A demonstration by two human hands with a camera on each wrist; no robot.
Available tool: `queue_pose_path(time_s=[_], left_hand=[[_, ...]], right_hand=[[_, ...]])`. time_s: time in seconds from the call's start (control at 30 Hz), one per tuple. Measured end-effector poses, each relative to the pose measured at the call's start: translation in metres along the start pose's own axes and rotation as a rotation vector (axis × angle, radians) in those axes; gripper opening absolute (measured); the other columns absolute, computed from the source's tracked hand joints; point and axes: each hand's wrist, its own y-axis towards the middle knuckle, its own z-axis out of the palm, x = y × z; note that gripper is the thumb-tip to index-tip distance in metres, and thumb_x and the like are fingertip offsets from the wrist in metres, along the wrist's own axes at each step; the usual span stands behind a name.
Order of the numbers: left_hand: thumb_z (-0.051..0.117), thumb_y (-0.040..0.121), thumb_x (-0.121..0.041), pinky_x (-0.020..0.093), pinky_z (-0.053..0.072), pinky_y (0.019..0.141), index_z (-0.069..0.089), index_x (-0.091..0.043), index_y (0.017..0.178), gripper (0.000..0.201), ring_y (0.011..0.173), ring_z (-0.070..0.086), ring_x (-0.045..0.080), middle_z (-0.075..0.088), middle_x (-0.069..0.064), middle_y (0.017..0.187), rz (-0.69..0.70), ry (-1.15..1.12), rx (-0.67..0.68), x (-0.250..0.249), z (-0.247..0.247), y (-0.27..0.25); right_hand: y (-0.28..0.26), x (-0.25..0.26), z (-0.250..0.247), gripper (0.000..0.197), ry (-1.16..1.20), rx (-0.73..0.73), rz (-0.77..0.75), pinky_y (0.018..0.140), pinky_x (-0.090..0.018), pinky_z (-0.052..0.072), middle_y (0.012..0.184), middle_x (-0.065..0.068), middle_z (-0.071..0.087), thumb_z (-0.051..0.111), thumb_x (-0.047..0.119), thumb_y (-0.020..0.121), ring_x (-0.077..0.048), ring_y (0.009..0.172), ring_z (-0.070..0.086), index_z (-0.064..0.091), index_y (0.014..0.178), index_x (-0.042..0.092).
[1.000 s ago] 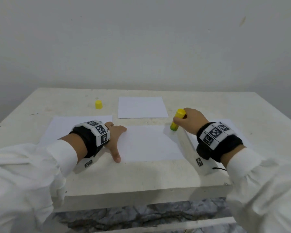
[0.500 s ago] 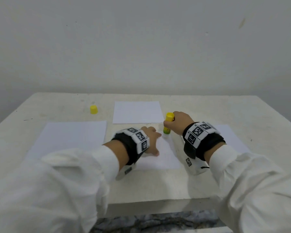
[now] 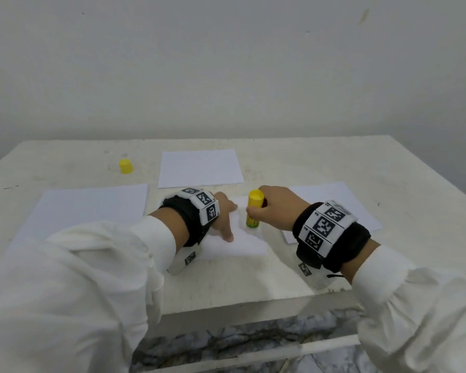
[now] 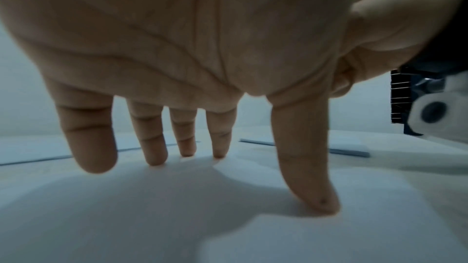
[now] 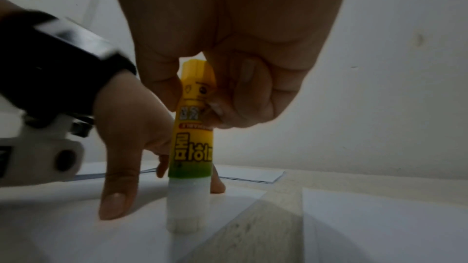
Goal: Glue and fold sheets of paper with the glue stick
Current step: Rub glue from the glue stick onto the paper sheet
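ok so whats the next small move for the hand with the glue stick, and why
Probably drag the uncapped yellow glue stick along the white paper sheet: the right hand grips it upright, tip down on the sheet, while the left hand pins the paper flat.

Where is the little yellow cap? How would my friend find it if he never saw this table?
Start at the white table and look to its far left part, past the person's left hand. The small yellow plastic cap stands alone on bare tabletop, left of the far white paper sheet. Unlike the yellow glue stick, nobody holds it.
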Motion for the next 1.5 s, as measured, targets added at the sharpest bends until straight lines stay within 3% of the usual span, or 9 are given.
queue_pose_path(time_s=[0.27,0.4,0.5,0.67,0.9,1.0,1.33,1.4,1.5], left_hand=[[0.078,0.071,-0.047,0.041,0.027,0.113,0.015,-0.026,0.152,0.105,0.14,0.025,0.027,0.021,0.003,0.155,0.005,-0.081,-0.024,0.002,0.002,-0.001],[0.084,0.062,-0.045,0.041,0.033,0.108,0.026,-0.032,0.145,0.102,0.132,0.036,0.025,0.034,-0.003,0.147,-0.002,-0.179,-0.068,0.006,0.007,-0.003],[0.082,0.064,-0.049,0.04,0.035,0.107,0.035,-0.029,0.141,0.093,0.13,0.037,0.023,0.034,-0.004,0.145,0.016,-0.171,-0.061,0.008,0.007,-0.006],[0.081,0.065,-0.05,0.041,0.036,0.104,0.038,-0.027,0.141,0.09,0.128,0.038,0.026,0.026,-0.001,0.145,0.057,-0.149,-0.105,0.009,0.011,-0.006],[0.074,0.06,-0.066,0.043,0.028,0.105,0.037,-0.037,0.139,0.092,0.128,0.029,0.024,0.036,-0.005,0.141,0.06,-0.045,-0.124,0.012,0.011,-0.004],[0.076,0.064,-0.06,0.043,0.03,0.106,0.037,-0.034,0.14,0.089,0.128,0.032,0.024,0.034,-0.005,0.142,0.063,-0.112,-0.108,0.011,0.01,-0.006],[0.074,0.076,-0.037,0.038,0.039,0.102,0.032,-0.03,0.143,0.08,0.128,0.036,0.024,0.032,-0.003,0.145,0.075,-0.25,-0.145,0.012,0.014,-0.016],[0.075,0.075,-0.034,0.035,0.043,0.096,0.034,-0.028,0.14,0.077,0.125,0.039,0.021,0.029,-0.003,0.144,0.101,-0.311,-0.188,0.015,0.018,-0.02],[0.072,0.077,-0.036,0.032,0.039,0.098,0.04,-0.03,0.137,0.068,0.126,0.039,0.018,0.027,-0.004,0.144,0.104,-0.392,-0.266,0.026,0.019,-0.031]], right_hand=[[-0.024,-0.005,-0.013,0.02,0.109,0.054,0.035,0.054,-0.022,0.036,0.069,0.002,0.052,0.064,0.024,0.083,-0.011,0.06,0.047,0.052,0.072,0.011],[-0.004,-0.023,-0.036,0.004,0.793,-0.089,0.174,0.048,-0.025,0.043,0.08,-0.012,0.065,0.059,0.003,0.086,-0.016,0.06,0.063,0.058,0.082,0.003],[0.02,-0.029,-0.042,0.02,1.131,-0.138,0.241,0.062,-0.03,0.05,0.087,-0.009,0.061,0.049,-0.002,0.091,-0.019,0.074,0.064,0.052,0.108,0.008],[0.065,-0.023,-0.029,0.013,0.808,-0.179,0.301,0.061,-0.027,0.03,0.102,0.0,0.066,0.055,0.013,0.089,-0.018,0.085,0.052,0.055,0.097,0.023],[0.112,-0.03,-0.024,0.05,0.351,-0.22,0.392,0.078,-0.034,0.043,0.109,-0.014,0.054,0.067,0.008,0.082,-0.03,0.096,0.055,0.043,0.126,0.007],[0.123,-0.033,-0.022,0.051,0.17,-0.164,0.406,0.088,-0.034,0.042,0.124,-0.014,0.054,0.067,0.01,0.083,-0.032,0.113,0.053,0.044,0.129,0.006],[0.113,-0.025,-0.025,0.059,-0.035,-0.061,0.551,0.098,-0.035,0.044,0.127,-0.015,0.051,0.071,0.023,0.082,-0.03,0.116,0.054,0.04,0.127,0.0],[0.097,-0.015,-0.034,0.046,-0.096,0.027,0.546,0.089,-0.03,0.046,0.117,-0.012,0.054,0.067,0.024,0.085,-0.026,0.107,0.056,0.05,0.122,0.001],[0.07,0.01,-0.037,0.018,-0.013,0.153,0.447,0.057,-0.024,0.041,0.077,-0.004,0.056,0.066,0.023,0.086,-0.019,0.065,0.051,0.059,0.086,0.006]])
